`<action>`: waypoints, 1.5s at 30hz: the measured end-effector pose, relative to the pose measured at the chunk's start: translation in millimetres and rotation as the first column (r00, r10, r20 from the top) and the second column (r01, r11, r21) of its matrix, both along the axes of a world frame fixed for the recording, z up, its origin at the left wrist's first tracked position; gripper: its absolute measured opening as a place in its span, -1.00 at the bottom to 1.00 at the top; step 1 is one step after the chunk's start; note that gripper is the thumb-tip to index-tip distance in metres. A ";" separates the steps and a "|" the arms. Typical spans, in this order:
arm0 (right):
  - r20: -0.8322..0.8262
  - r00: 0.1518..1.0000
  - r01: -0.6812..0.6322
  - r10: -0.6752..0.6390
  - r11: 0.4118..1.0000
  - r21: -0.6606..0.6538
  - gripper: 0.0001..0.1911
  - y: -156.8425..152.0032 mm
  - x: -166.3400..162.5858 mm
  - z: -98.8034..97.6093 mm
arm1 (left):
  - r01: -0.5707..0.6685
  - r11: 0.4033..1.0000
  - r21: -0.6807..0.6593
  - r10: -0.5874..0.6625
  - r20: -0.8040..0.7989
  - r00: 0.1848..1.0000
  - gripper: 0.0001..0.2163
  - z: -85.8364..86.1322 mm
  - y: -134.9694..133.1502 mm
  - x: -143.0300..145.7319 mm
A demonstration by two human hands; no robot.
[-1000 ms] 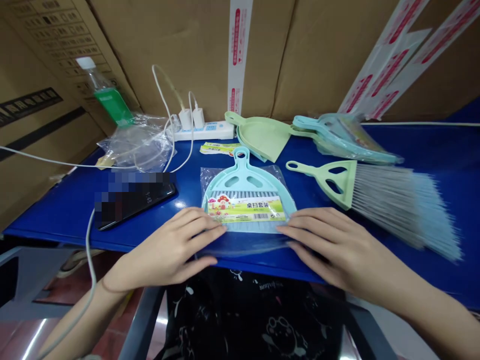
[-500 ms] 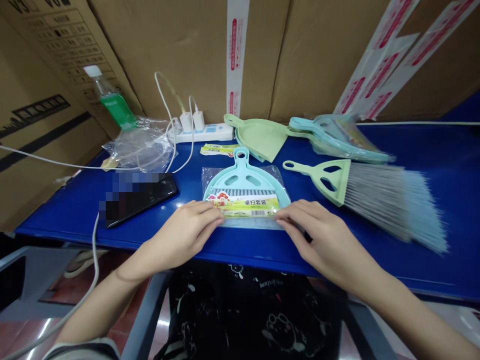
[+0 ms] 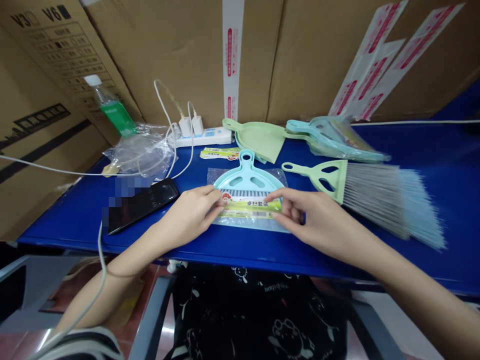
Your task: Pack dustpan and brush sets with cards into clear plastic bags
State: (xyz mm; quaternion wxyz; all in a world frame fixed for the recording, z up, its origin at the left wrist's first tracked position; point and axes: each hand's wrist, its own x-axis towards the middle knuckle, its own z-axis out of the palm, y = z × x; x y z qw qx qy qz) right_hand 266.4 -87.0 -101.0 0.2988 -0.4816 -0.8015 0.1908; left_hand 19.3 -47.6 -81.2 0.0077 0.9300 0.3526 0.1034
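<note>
A light-blue dustpan and brush set (image 3: pixel 245 175) lies in a clear bag on the blue table in front of me, handle pointing away. Its yellow-green label (image 3: pixel 251 205) with red mushrooms crosses the front part. My left hand (image 3: pixel 191 212) closes its fingertips on the bag's left edge, beside the label. Over the right end of the label, my right hand (image 3: pixel 305 215) has thumb and index finger apart, its other fingers curled under. Whether the right fingertips touch the bag is hard to tell. A green-handled brush (image 3: pixel 332 177) with grey bristles lies to the right, on top of blue bristles (image 3: pixel 422 210).
Behind the set lie a green dustpan (image 3: pixel 262 137), a loose label (image 3: pixel 219 153) and another bagged blue set (image 3: pixel 337 137). At left are a phone (image 3: pixel 144 205), crumpled plastic (image 3: pixel 142 150), a bottle (image 3: pixel 114 110) and a power strip (image 3: pixel 210 136). Cardboard boxes (image 3: pixel 180 45) stand behind.
My right hand has moved left from the bag's right edge onto the label, its thumb and index finger opening. The set has shifted slightly right in view, with my left hand still at its edge.
</note>
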 end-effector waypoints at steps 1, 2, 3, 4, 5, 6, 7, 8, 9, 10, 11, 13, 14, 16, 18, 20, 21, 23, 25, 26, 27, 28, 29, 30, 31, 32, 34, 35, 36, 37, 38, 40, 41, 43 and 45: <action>-0.008 1.000 0.000 0.000 1.000 0.000 -0.82 1.3 -0.6 1.0 | -0.001 1.000 0.004 0.001 -0.005 1.000 -0.80 0.0 0.7 0.3; -0.015 1.000 0.009 -0.009 1.000 0.012 -0.83 1.9 -1.4 1.2 | 0.002 1.000 0.015 -0.002 -0.012 1.000 -0.81 -0.2 0.8 0.5; -0.018 1.000 0.024 -0.023 0.999 0.030 -0.84 1.9 -2.4 0.9 | 0.006 0.999 0.032 -0.006 -0.019 1.000 -0.82 -0.8 0.6 0.6; -0.016 0.999 0.041 -0.040 0.998 0.053 -0.84 1.4 -3.6 -0.1 | 0.010 0.999 0.053 -0.009 -0.024 1.000 -0.83 -1.6 0.0 0.8; -0.011 0.998 0.060 -0.059 0.995 0.082 -0.85 0.5 -4.7 -1.7 | 0.013 0.997 0.076 -0.011 -0.027 1.000 -0.84 -2.6 -0.7 1.0; -0.002 0.997 0.080 -0.080 0.990 0.116 -0.85 -0.4 -5.8 -3.6 | 0.011 0.995 0.100 -0.008 -0.030 1.000 -0.84 -3.8 -1.4 1.4; 0.009 0.995 0.097 -0.099 0.983 0.154 -0.84 -1.3 -6.8 -5.7 | 0.009 0.992 0.123 -0.005 -0.031 0.999 -0.85 -5.0 -2.0 1.8; 0.020 0.993 0.110 -0.116 0.974 0.197 -0.84 -2.0 -7.6 -7.9 | 0.007 0.990 0.142 -0.002 -0.036 0.999 -0.85 -6.4 -2.5 2.3; 0.032 0.991 0.117 -0.128 0.964 0.238 -0.84 -2.4 -8.3 -10.0 | 0.002 0.988 0.157 0.004 -0.044 0.999 -0.85 -7.6 -2.7 2.9; 0.043 0.990 0.119 -0.136 0.954 0.274 -0.84 -2.6 -8.8 -11.9 | -0.007 0.986 0.166 0.016 -0.051 0.999 -0.85 -8.9 -2.7 3.3; 0.051 0.989 0.117 -0.139 0.945 0.305 -0.84 -2.5 -9.2 -13.6 | -0.020 0.986 0.167 0.030 -0.055 0.998 -0.86 -10.1 -2.7 3.7; 0.066 0.988 0.109 -0.142 0.927 0.359 -0.85 -1.8 -10.0 -16.4 | -0.061 0.988 0.145 0.067 -0.037 0.997 -0.87 -12.6 -2.8 3.7; 0.073 0.987 0.107 -0.146 0.916 0.388 -0.85 -1.2 -10.4 -17.6 | -0.087 0.986 0.139 0.091 -0.017 0.996 -0.87 -14.0 -3.3 3.2; 0.084 0.983 0.110 -0.164 0.888 0.447 -0.86 0.2 -11.2 -19.5 | -0.145 0.974 0.173 0.144 0.018 0.989 -0.86 -16.8 -5.3 1.5; 0.090 0.982 0.104 -0.168 0.868 0.486 -0.86 1.8 -11.9 -20.9 | -0.224 0.936 0.271 0.222 0.038 0.974 -0.87 -19.6 -8.5 -1.0; 0.089 0.985 0.085 -0.147 0.869 0.488 -0.85 3.2 -12.0 -21.7 | -0.327 0.874 0.360 0.329 0.057 0.943 -0.80 -22.6 -11.7 -4.2; 0.087 0.988 0.073 -0.130 0.874 0.481 -0.84 3.7 -11.9 -21.8 | -0.379 0.843 0.381 0.383 0.069 0.921 -0.71 -24.3 -12.9 -5.9; 0.084 0.991 0.049 -0.100 0.884 0.465 -0.82 4.1 -11.3 -21.8 | -0.468 0.795 0.386 0.472 0.090 0.877 -0.55 -28.2 -14.4 -9.1; 0.098 0.992 0.030 -0.083 0.893 0.450 -0.81 4.0 -10.3 -21.4 | -0.515 0.771 0.376 0.518 0.102 0.850 -0.48 -32.6 -14.7 -11.7; 0.111 0.990 0.025 -0.083 0.895 0.446 -0.80 3.9 -9.4 -21.1 | -0.525 0.765 0.373 0.527 0.106 0.843 -0.47 -34.8 -14.6 -12.8; 0.128 0.988 0.024 -0.089 0.897 0.441 -0.81 4.0 -8.4 -20.5 | -0.529 0.761 0.375 0.530 0.110 0.841 -0.47 -36.6 -14.4 -13.6; 0.151 0.983 0.024 -0.100 0.899 0.437 -0.81 4.5 -7.1 -19.4 | -0.527 0.761 0.379 0.528 0.110 0.842 -0.47 -38.1 -14.2 -14.3; 0.181 0.977 0.019 -0.108 0.901 0.434 -0.81 5.3 -5.6 -17.7 | -0.523 0.761 0.384 0.525 0.109 0.844 -0.48 -38.9 -14.1 -14.8; 0.218 0.970 -0.001 -0.105 0.900 0.436 -0.81 6.7 -3.9 -15.4 | -0.517 0.762 0.390 0.520 0.107 0.847 -0.48 -39.1 -14.1 -15.1; 0.264 0.960 -0.038 -0.089 0.897 0.441 -0.80 8.4 -2.3 -12.3 | -0.511 0.763 0.395 0.515 0.106 0.851 -0.48 -38.6 -14.0 -15.3; 0.316 0.947 -0.094 -0.059 0.889 0.447 -0.79 10.5 -0.7 -8.5 | -0.501 0.767 0.401 0.506 0.104 0.856 -0.48 -37.3 -13.9 -15.1; 0.423 0.906 -0.241 0.032 0.860 0.451 -0.74 15.1 1.6 -0.3 | -0.454 0.789 0.414 0.459 0.094 0.883 -0.53 -33.3 -12.8 -14.2; 0.467 0.881 -0.306 0.075 0.843 0.442 -0.72 17.4 2.2 3.4 | -0.410 0.809 0.421 0.415 0.084 0.906 -0.57 -30.8 -11.7 -13.4; 0.505 0.856 -0.359 0.112 0.832 0.423 -0.68 19.6 2.6 6.2 | -0.348 0.834 0.428 0.355 0.067 0.933 -0.62 -28.3 -10.3 -12.5; 0.533 0.834 -0.396 0.141 0.827 0.399 -0.66 21.7 2.9 8.0 | -0.273 0.859 0.434 0.282 0.044 0.958 -0.68 -25.8 -8.4 -11.6; 0.550 0.820 -0.419 0.162 0.824 0.382 -0.64 23.8 3.1 8.6 | -0.189 0.880 0.436 0.203 0.015 0.979 -0.72 -23.6 -6.2 -10.8; 0.554 0.812 -0.439 0.181 0.815 0.378 -0.62 27.7 3.7 7.2 | -0.017 0.906 0.423 0.045 -0.055 0.997 -0.71 -19.5 -1.4 -9.7; 0.554 0.811 -0.447 0.186 0.809 0.382 -0.62 29.5 4.0 6.1 | 0.059 0.912 0.406 -0.024 -0.091 0.996 -0.69 -17.6 1.0 -9.6; 0.569 0.799 -0.466 0.195 0.799 0.380 -0.64 32.6 4.3 5.4 | 0.181 0.919 0.351 -0.132 -0.160 0.978 -0.66 -13.3 5.6 -9.8; 0.595 0.776 -0.484 0.210 0.803 0.349 -0.67 34.5 3.6 7.7 | 0.257 0.922 0.289 -0.197 -0.222 0.955 -0.66 -7.9 9.8 -9.8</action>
